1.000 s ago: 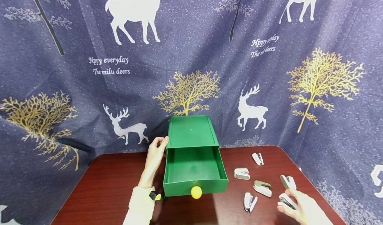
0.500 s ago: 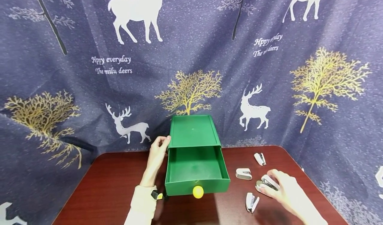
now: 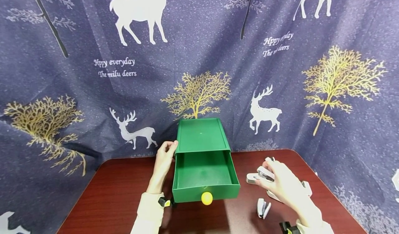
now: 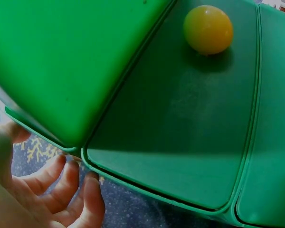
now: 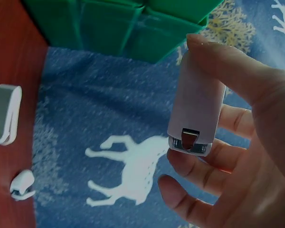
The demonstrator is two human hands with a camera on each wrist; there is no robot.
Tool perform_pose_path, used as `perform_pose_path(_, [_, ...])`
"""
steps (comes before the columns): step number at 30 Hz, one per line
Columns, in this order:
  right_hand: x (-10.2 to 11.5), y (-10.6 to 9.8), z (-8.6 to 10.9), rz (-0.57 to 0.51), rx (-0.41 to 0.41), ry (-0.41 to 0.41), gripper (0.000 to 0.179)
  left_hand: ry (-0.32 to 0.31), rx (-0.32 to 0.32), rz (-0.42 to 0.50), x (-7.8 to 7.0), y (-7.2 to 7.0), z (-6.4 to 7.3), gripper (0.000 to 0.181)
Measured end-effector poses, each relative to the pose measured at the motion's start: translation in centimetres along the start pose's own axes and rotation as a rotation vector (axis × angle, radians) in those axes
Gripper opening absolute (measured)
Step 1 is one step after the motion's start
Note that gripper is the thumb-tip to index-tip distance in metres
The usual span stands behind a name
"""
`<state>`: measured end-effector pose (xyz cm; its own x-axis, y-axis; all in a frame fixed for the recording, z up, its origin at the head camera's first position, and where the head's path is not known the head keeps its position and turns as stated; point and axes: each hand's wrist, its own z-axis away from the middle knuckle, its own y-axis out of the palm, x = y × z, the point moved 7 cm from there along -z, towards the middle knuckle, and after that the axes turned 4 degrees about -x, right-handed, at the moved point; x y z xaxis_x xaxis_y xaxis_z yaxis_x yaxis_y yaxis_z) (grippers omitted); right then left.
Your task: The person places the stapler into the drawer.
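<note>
My right hand point(image 3: 282, 183) pinches a white stapler point(image 3: 266, 173) between thumb and fingers, raised above the table to the right of the cabinet. In the right wrist view the stapler point(image 5: 197, 104) is upright, with its metal-fitted end down. My left hand point(image 3: 164, 154) touches the left side of the green drawer cabinet point(image 3: 202, 133). In the left wrist view, the thumb meets the cabinet's edge and the fingers point(image 4: 92, 199) bend loosely beside it. The drawer point(image 3: 204, 173) is pulled out, its bare green floor in sight, with a yellow round knob point(image 3: 206, 198) on its front.
Several staplers lie on the red-brown table point(image 3: 103, 192): one near the front point(image 3: 263, 208), one at the far right point(image 3: 307, 188), others partly behind my right hand. A dark blue deer-print cloth point(image 3: 199, 54) hangs behind the table.
My right hand has carried the stapler left and away from me, from the table's right front area, passing over other staplers. My left hand stays at the cabinet's side; the drawer stays pulled out.
</note>
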<state>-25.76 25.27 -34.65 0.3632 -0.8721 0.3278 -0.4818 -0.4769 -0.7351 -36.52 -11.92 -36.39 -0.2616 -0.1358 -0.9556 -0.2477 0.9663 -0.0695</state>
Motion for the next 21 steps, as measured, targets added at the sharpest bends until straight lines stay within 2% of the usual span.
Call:
perform_pose_path(6, [1.6,0.1,-1.6,0.024,0.059,0.029,0.038,-0.003,0.003,0.007,0.2,0.1,-0.2,0.026])
perform_pose_path(13, [3.9,-0.2,-2.9,0.033,0.034,-0.008,0.034,0.009,-0.014,0.027,3.7,0.4,-1.6,0.036])
perform_pose_path(21, [7.3,0.3,-4.8,-0.006,0.051,-0.076,0.033,0.031,-0.044,0.008,3.7,0.1,-1.8,0.037])
